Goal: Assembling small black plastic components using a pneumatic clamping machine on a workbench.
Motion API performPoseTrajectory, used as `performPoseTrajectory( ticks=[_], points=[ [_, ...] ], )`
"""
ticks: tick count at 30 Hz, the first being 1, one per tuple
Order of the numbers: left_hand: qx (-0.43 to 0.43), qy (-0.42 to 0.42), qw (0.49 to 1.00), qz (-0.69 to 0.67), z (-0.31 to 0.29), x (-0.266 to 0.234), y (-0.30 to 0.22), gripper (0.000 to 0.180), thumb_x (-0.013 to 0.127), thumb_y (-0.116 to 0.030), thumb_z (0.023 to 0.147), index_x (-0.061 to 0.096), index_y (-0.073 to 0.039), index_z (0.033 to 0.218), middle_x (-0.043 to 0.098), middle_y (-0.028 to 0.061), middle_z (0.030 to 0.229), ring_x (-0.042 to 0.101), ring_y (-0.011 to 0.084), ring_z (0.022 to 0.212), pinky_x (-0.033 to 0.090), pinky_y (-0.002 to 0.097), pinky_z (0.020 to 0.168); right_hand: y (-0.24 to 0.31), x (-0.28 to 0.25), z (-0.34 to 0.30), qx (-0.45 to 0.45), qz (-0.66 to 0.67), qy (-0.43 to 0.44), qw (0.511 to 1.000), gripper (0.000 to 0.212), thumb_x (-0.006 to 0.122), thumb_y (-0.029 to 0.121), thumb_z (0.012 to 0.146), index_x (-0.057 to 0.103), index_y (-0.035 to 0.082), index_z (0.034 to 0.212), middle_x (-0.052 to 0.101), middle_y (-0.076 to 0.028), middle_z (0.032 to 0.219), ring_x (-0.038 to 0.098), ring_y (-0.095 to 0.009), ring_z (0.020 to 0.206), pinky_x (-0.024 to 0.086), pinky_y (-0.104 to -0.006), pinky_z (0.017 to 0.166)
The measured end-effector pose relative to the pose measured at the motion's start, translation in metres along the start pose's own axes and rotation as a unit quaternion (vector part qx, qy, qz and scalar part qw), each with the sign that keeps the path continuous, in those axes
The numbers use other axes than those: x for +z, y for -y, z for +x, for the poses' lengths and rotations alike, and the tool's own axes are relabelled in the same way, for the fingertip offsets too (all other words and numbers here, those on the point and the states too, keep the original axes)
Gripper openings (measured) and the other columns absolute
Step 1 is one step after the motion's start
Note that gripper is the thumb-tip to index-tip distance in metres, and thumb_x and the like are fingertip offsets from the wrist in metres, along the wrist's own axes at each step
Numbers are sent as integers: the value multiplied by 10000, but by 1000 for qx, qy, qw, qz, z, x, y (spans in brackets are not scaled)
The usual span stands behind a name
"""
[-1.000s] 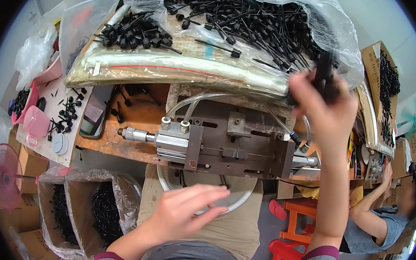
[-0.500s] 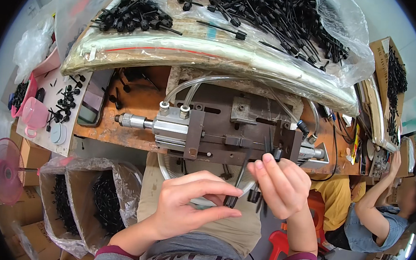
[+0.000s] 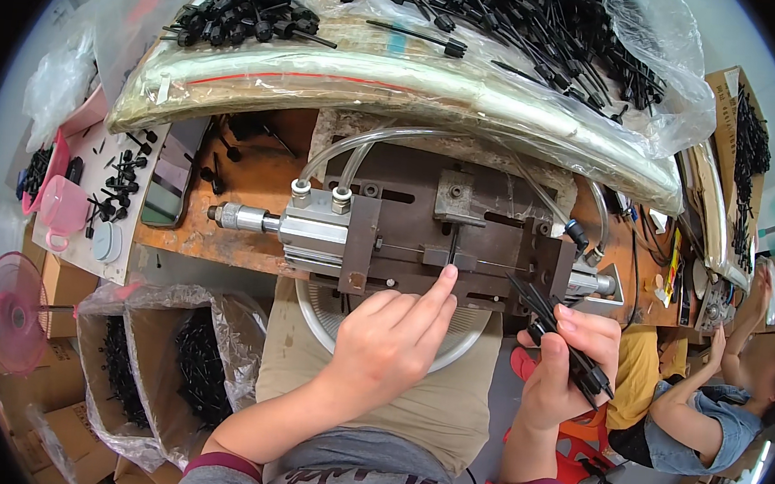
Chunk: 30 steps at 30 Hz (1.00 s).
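My left hand (image 3: pixel 391 341) reaches to the middle of a dark metal clamping fixture (image 3: pixel 409 194). Its index finger is stretched out, the tip touching the lower end of a black stemmed part (image 3: pixel 454 244) that stands between small metal blocks. The thumb is hidden, and I see nothing gripped in this hand. Further right, my right hand (image 3: pixel 564 365) is closed around a bundle of black stemmed parts (image 3: pixel 582 371), thin stems pointing up-left and thick heads down-right. Silver pneumatic cylinders (image 3: pixel 315 241) sit at both ends of the fixture, with clear hoses curving above.
A plastic-covered ledge (image 3: pixel 398 106) behind the fixture bears heaps of black stemmed parts. A white basin (image 3: pixel 308 322) is at my lap. Lined boxes of black parts (image 3: pixel 200 364) stand lower left, beside a pink fan (image 3: pixel 16 313). At right, another person (image 3: pixel 702 412) works.
My left hand has moved up from above my lap to the fixture, where its black part now stands. My right hand has shifted right and down with its bundle.
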<state>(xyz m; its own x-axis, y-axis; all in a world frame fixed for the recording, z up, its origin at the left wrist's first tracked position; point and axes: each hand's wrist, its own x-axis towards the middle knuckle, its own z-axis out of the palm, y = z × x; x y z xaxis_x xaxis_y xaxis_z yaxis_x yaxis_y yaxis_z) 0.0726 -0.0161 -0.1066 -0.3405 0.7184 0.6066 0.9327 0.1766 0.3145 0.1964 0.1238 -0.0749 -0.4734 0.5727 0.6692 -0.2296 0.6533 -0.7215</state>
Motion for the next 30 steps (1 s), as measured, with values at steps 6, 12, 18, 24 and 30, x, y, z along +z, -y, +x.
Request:
performPoseTrajectory(
  ticks=[6,12,18,24,30],
  points=[
    [-7,16,1000,0,5,-1,0,255,755,-102,689,702,-11,921,663,121,1198,619,169,648,483,276,614,5,10,-6,95,109,-39,989,152,714,-12,814,623,-50,929,587,-174,982,653,-216,814,645,-302,614],
    [-20,22,1000,1,5,-3,0,251,771,-106,673,711,-27,903,678,98,1174,612,149,604,472,261,577,6,9,-6,168,164,-19,972,147,697,-66,800,633,-59,932,597,-175,997,659,-233,838,645,-315,637],
    [-30,36,999,-10,7,-5,-1,253,780,-107,668,713,-40,903,684,91,1164,624,144,608,474,257,579,-6,3,-14,129,72,25,989,140,670,-61,805,619,-50,934,577,-165,1006,624,-215,831,615,-298,600],
    [-63,36,991,-115,10,-15,-3,301,817,-147,675,715,-47,940,706,82,1086,653,147,648,498,256,587,-6,11,-9,-158,-172,27,972,289,809,-41,683,707,-2,951,665,-132,1002,642,-224,731,516,-294,610],
    [-102,14,906,-412,6,-39,-20,346,877,-117,642,721,-48,943,705,78,904,680,167,729,552,262,626,-6,17,-13,-265,-242,95,929,295,762,-4,686,717,-36,975,654,-144,1040,617,-229,742,537,-305,583]
  ],
)
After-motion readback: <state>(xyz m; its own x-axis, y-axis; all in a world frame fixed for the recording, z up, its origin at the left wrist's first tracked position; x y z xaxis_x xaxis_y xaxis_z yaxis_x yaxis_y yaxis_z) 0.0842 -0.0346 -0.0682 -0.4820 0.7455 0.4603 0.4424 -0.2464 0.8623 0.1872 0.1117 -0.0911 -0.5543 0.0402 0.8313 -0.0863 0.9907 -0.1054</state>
